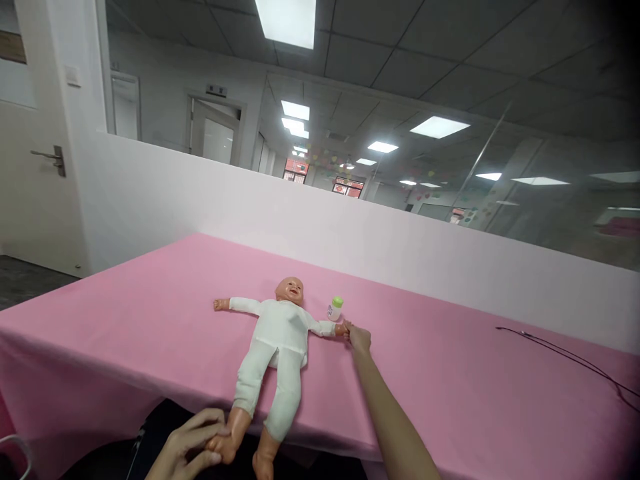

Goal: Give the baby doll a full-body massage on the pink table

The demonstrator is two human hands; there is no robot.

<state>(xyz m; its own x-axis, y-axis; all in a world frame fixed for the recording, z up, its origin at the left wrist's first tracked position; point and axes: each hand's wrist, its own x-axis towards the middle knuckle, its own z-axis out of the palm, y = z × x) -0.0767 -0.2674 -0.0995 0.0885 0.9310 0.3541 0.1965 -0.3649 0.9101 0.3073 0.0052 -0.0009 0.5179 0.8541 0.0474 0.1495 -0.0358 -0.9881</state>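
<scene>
A baby doll (283,327) in a white cloth suit lies on its back on the pink-covered table (165,320), arms spread wide and head toward the wall. Its lower legs hang past the table's near edge. My left hand (193,443) is closed around the doll's foot on the left side of the view, thumb below and fingers above. With my right hand (359,337) I grip the doll's hand on the right side, the arm stretched out straight. Just above that arm stands a small clear bottle (335,309) with a green lid.
A thin black cable (555,345) lies across the table's right side. Behind the table runs a low white wall (310,227) with glass above it. A door (40,147) with a metal handle is at the far left.
</scene>
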